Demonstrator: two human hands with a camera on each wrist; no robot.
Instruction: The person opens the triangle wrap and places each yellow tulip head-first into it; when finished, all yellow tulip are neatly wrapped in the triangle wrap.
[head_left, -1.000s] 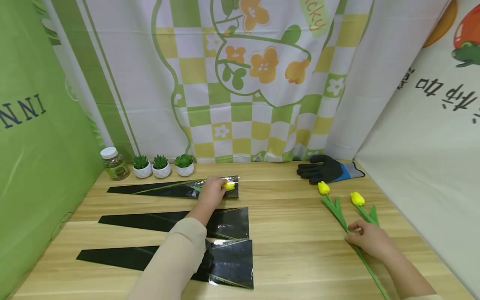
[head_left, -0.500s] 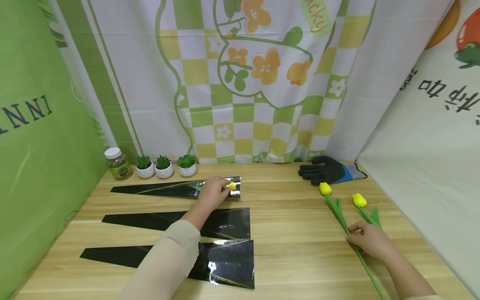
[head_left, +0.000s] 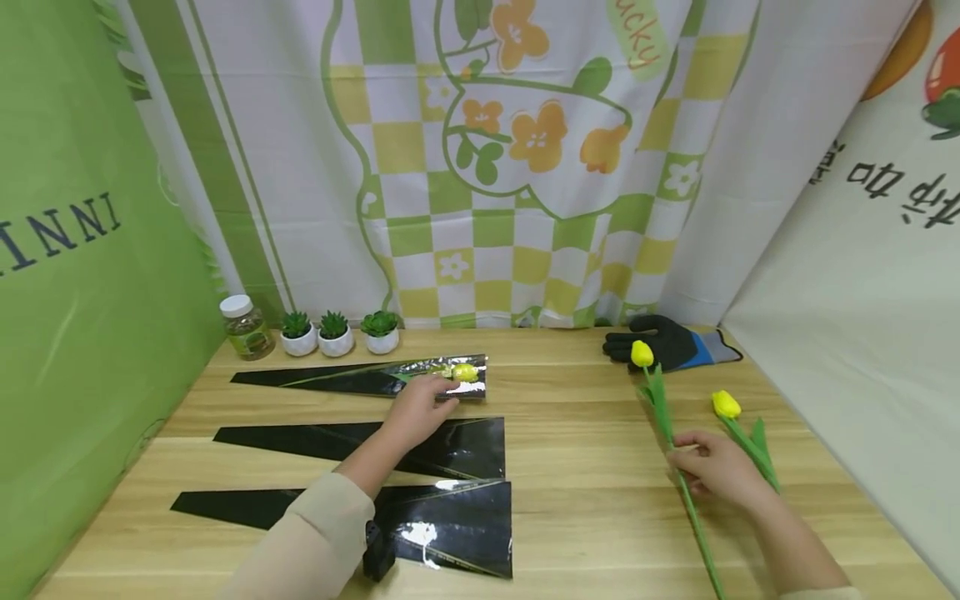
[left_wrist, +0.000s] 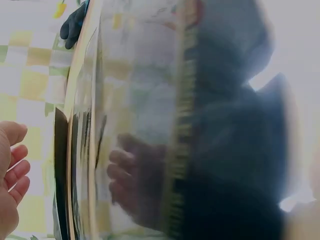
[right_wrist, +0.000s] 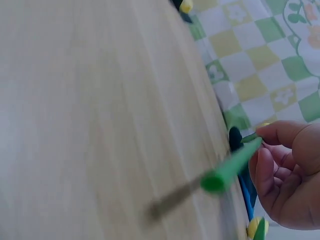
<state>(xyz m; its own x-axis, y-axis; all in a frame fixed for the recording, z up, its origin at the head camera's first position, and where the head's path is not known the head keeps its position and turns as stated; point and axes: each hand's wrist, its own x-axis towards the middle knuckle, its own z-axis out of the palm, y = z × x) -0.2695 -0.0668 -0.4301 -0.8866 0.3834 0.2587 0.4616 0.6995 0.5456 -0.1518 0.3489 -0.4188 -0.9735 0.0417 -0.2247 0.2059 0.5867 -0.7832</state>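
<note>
Versus the frames before: left hand (head_left: 423,408) has pulled back from the yellow bloom at the wide end of the far black sleeve (head_left: 360,383); that bloom, partly covered by fingers earlier, now shows fully. Left hand hangs just nearer the camera than the bloom, fingers loosely bent, holding nothing; whether it touches the sleeve, cannot tell. Right hand (head_left: 716,471) has shifted left and keeps its pinch on the stem of the held tulip (head_left: 662,408), thumb and index finger closed on it. That bloom has moved up and now overlaps the black-and-blue glove (head_left: 671,346) in the head view; stem stands steeper than before.

Held tulip: yellow closed bloom, long green leaves, thin green stem running down past the hand; right wrist view shows the round stem end, blurred, with a shadow on the wooden table (head_left: 585,467). Second tulip (head_left: 750,448) lies to the right, partly behind the right hand, same yellow and green. Sleeved tulip (head_left: 465,372) has its stem along the far sleeve; inside or on top, cannot tell. Middle sleeve (head_left: 468,446) and near sleeve (head_left: 465,525): black, glossy, tapering left.
</note>
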